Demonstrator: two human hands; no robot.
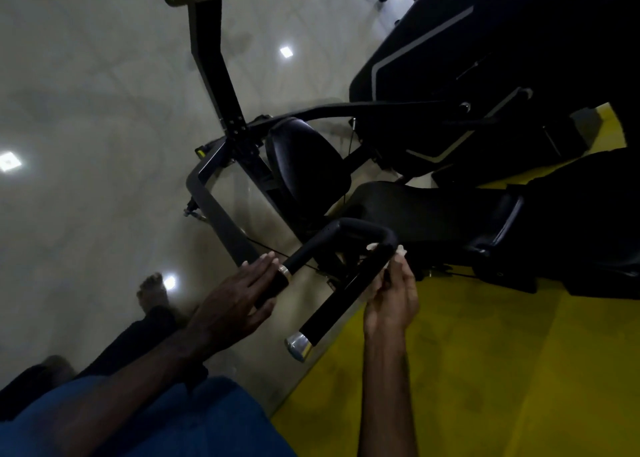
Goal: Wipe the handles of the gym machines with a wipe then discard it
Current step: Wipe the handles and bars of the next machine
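Over glossy grey floor tiles (86,145) and a yellow mat (502,370), our left hand (239,294) lies flat-fingered on the black U-shaped handle (346,259); our right hand (393,294) pinches a white wipe (398,250) against it.

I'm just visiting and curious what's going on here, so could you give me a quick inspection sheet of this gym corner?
Surface: glossy pale floor with light reflections; yellow mat at right.
Job's things: black U-shaped handle with chrome end caps; white wipe pressed against the bar nearer the mat.
Clutter: nothing seen.
Hands: left hand lies with straight fingers on the handle's other bar; right hand pinches the wipe against the handle.
Cables: a thin black cable runs across behind the handle.
Surroundings: dark machine frame, round black seat pad, longer black pad; the person's bare foot on the floor.
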